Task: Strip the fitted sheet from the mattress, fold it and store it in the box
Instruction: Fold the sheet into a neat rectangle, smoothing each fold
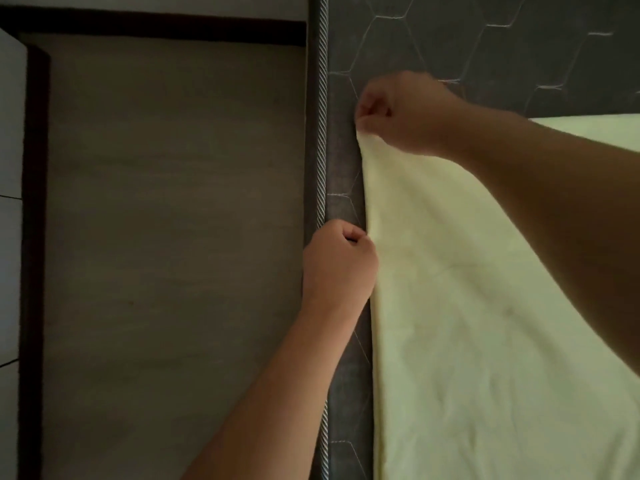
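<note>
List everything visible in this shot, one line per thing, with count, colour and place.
sheet: one, pale yellow, lying on the right part of the mattress, its left edge pulled back from the mattress edge
mattress: one, dark grey with hexagon stitching, right half of view
piping: one, black-and-white striped cord, along the mattress's left edge
panel: one, grey-brown, left of the mattress
frame: one, dark brown, bordering the panel at top and left
floor tiles: several, pale grey, far left
box: none in view
left hand: one, gripping the sheet's left edge
right hand: one, pinching the sheet's far corner
</note>
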